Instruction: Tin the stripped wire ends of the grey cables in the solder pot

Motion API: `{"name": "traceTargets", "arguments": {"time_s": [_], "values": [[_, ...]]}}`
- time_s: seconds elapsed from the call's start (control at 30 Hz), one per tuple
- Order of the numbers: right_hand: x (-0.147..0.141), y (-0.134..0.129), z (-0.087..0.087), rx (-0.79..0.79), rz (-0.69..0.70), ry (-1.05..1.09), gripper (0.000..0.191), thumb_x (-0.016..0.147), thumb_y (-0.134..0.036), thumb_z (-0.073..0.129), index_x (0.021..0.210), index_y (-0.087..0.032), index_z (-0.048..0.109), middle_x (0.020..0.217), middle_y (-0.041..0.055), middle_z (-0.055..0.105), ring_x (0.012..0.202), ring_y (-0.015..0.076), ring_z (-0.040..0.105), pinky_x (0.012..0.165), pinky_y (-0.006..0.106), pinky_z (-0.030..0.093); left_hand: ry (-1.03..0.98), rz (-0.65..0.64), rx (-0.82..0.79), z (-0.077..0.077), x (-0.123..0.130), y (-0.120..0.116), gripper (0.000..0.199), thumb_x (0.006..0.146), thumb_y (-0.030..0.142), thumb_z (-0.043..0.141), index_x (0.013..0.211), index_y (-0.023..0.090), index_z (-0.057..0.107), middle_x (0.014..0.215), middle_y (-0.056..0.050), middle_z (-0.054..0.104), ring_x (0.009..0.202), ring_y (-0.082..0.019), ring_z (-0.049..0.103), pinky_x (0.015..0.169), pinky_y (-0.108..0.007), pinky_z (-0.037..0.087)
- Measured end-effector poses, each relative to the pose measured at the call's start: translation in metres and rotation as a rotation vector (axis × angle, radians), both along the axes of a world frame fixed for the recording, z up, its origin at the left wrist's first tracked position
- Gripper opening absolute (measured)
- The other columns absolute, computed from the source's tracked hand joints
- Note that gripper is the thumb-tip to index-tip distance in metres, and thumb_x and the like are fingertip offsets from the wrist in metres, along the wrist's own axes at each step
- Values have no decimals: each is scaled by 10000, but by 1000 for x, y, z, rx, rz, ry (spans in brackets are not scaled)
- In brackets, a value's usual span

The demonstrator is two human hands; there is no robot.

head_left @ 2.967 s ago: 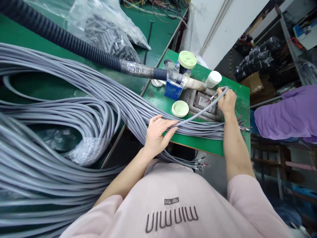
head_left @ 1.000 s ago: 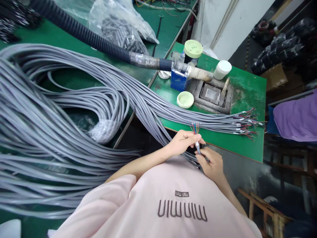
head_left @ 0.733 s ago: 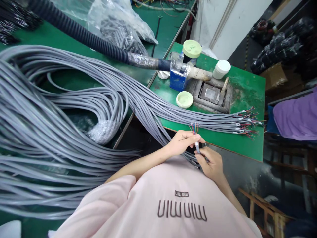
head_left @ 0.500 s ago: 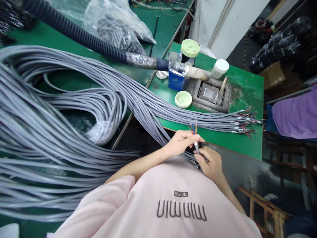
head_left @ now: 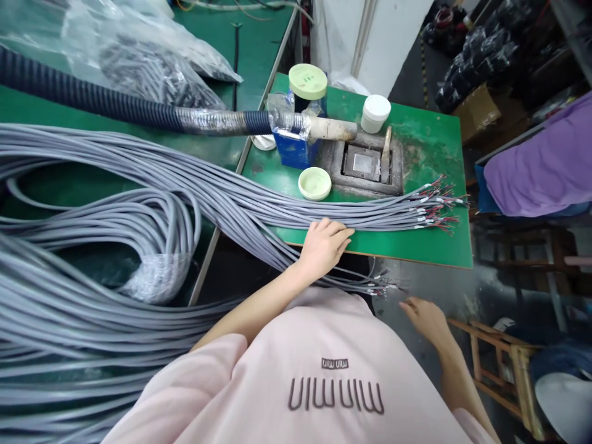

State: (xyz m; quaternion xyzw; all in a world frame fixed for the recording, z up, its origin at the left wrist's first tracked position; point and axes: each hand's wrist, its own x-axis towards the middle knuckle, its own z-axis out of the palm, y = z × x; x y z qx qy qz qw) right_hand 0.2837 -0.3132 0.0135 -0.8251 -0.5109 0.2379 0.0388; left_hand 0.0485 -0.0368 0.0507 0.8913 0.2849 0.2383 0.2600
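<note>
Long grey cables run across the green table, their stripped ends showing thin coloured wires at the right. My left hand rests on the near cables at the table's front edge, fingers spread. A second bunch of cable ends hangs below that edge, in front of my shirt. Off to the right of this bunch, my right hand is in the air with its fingers curled together; whether it holds a thin wire I cannot make out.
A soldering pot with a brush sits behind the cables, beside a hose nozzle, a blue box, a pale green lid and a white jar. A person's purple sleeve is at the right.
The cable end held between my hands has been let go. My left hand has moved left onto the cables, my right hand right and down. The view has shifted.
</note>
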Motion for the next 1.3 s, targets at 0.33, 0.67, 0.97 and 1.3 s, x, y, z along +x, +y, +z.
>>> {"name": "traceTargets", "arguments": {"time_s": [0.33, 0.67, 0.97, 1.3], "values": [[-68, 83, -2, 83, 233, 499, 266, 922, -355, 518, 945, -185, 722, 822, 43, 744, 698, 161, 659, 689, 269, 489, 94, 6, 109, -6, -16, -13, 279, 985, 280, 444, 1080, 227, 701, 993, -68, 708, 898, -197, 529, 781, -381, 313], [-62, 112, 15, 81, 229, 594, 241, 922, -345, 528, 987, -199, 708, 910, 36, 750, 818, 169, 682, 752, 289, 494, 200, 304, 162, -17, -49, -5, 332, 940, 339, 514, 1233, 226, 620, 1171, -108, 638, 1069, -278, 499, 911, -440, 346], [-111, 154, 5, 150, -98, 1412, 426, 852, -367, 631, 1238, -208, 546, 999, 58, 712, 681, 130, 676, 634, 283, 559, 326, 219, 185, -1, -34, -2, 244, 927, 365, 525, 1088, 219, 638, 991, -103, 622, 966, -268, 516, 816, -404, 351], [-75, 179, 40, 723, -497, 1505, 231, 906, -413, 526, 1019, -221, 586, 1085, 38, 700, 713, 96, 639, 594, 219, 500, 30, 47, -139, 14, -44, 9, 190, 890, 376, 579, 830, 196, 563, 1171, -68, 649, 1088, -221, 568, 941, -384, 398]]}}
